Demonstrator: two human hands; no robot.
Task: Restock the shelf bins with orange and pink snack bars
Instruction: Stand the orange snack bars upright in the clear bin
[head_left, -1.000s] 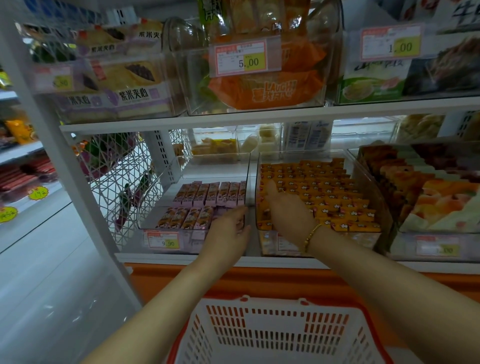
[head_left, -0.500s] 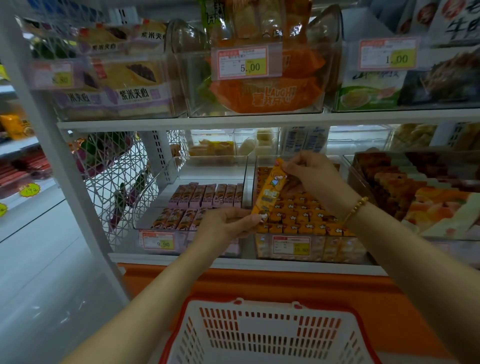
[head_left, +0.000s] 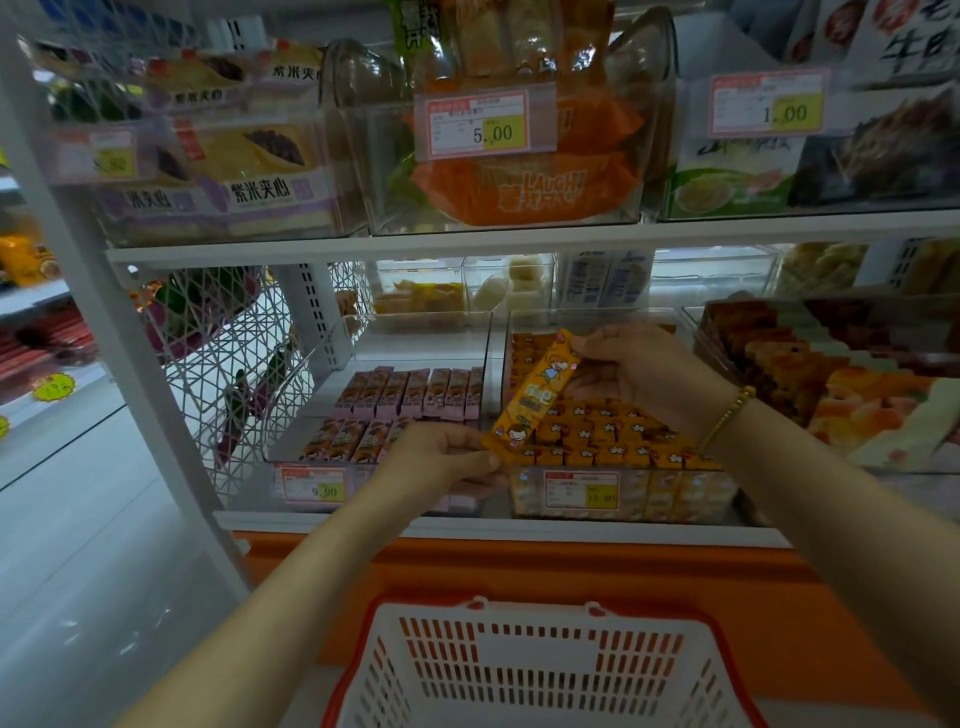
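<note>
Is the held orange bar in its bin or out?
Out: left hand and right hand pinch the orange bar by its ends, tilted above the bin.

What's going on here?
A person at a shop shelf holds one long orange cartoon-printed snack bar with both hands. The left hand pinches its lower end and the right hand its upper end. The bar is tilted over the clear plastic bin packed with matching orange bars. The neighbouring clear bin to the left holds rows of pink snack bars, with bare room behind. A white plastic basket with a red rim sits below.
</note>
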